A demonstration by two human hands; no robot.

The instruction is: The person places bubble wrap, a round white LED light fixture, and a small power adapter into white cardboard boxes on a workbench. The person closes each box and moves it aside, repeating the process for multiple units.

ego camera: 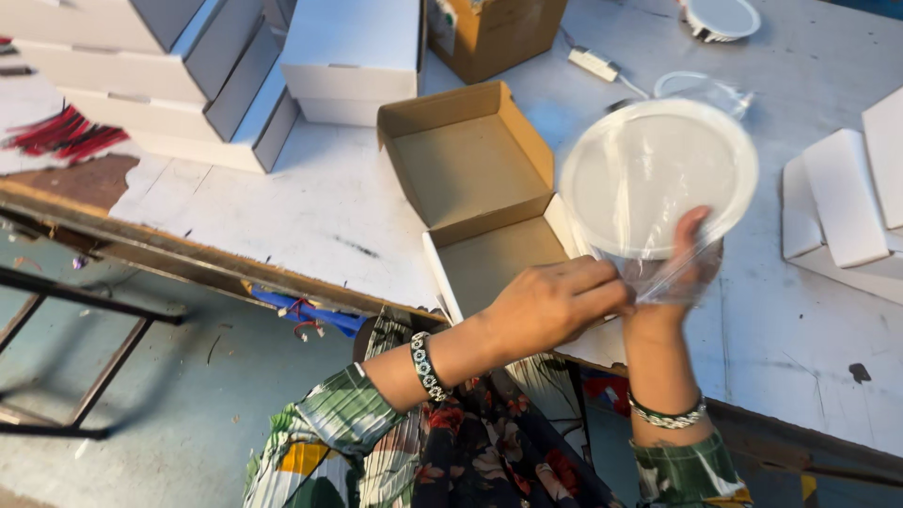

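Left hand (555,301): nearest the camera, fingers curled and pinching the loose edge of the clear plastic bag (673,273) at its lower end; a beaded bracelet sits on the wrist.
Right hand (682,268): inside or behind the bag, fingers closed on the lower rim of the round white panel light (658,174), thumb up against its face; a bangle on the wrist.
Round white panel light: held tilted above the table, face toward the camera, partly wrapped in the bag, just right of the open box.
Open cardboard box (475,188): lies on the table directly behind the left hand, lid flap raised, brown inside, white outside.
Work table (310,216): white, scuffed surface with a worn front edge.
Flat white cartons (847,202): right of the light, lying overlapped.
Stacked white boxes (188,75): far left, several high.
Brown carton (494,33): far centre.
Small white driver unit (594,63): beside the brown carton, with a wire.
Second round light (720,17): at the far edge.
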